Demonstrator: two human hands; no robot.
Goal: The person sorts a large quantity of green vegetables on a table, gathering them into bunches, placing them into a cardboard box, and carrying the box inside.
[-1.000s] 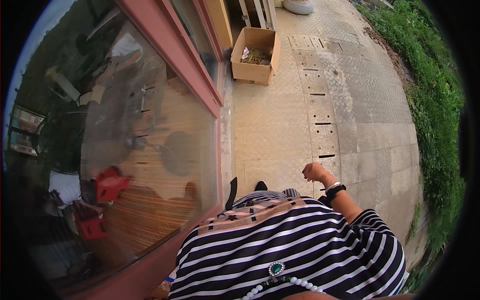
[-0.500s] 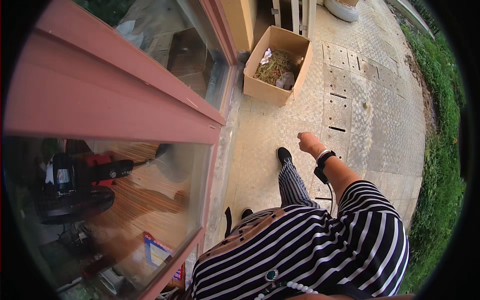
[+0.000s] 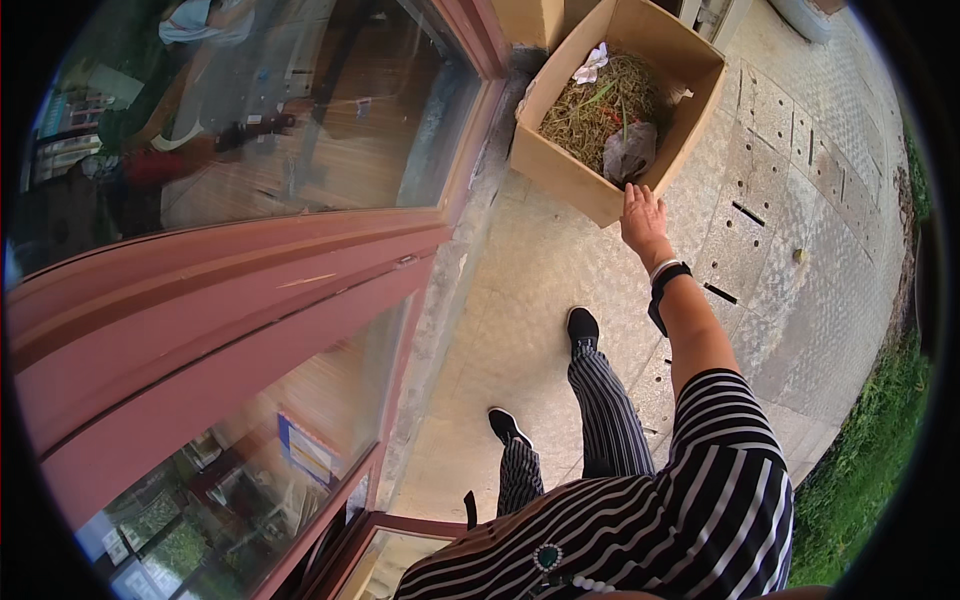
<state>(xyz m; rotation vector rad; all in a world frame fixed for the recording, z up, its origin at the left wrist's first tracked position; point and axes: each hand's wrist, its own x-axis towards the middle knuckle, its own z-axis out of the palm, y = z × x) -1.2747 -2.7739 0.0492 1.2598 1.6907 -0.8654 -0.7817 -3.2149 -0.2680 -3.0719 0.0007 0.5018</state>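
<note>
My right hand (image 3: 643,215), with fingers extended and somewhat apart, reaches up to the near corner of a cardboard box (image 3: 560,165); whether the fingertips touch it is unclear. Inside the box lie dried grass (image 3: 590,110), a crumpled grey plastic bag (image 3: 629,150) and a small white scrap (image 3: 590,62). A dark band circles my right wrist. My left hand is out of sight.
Maroon-framed glass doors or windows (image 3: 180,290) line the left side. Below me are paving slabs (image 3: 500,270) with slots, my feet in dark shoes, and a small yellowish knob (image 3: 800,256). A pale round planter (image 3: 806,22) stands at top right; grass (image 3: 860,470) borders the right.
I have moved closer to the box, which appears larger. My right hand has risen toward its corner and its fingers have straightened from a loose curl. My legs have stepped forward.
</note>
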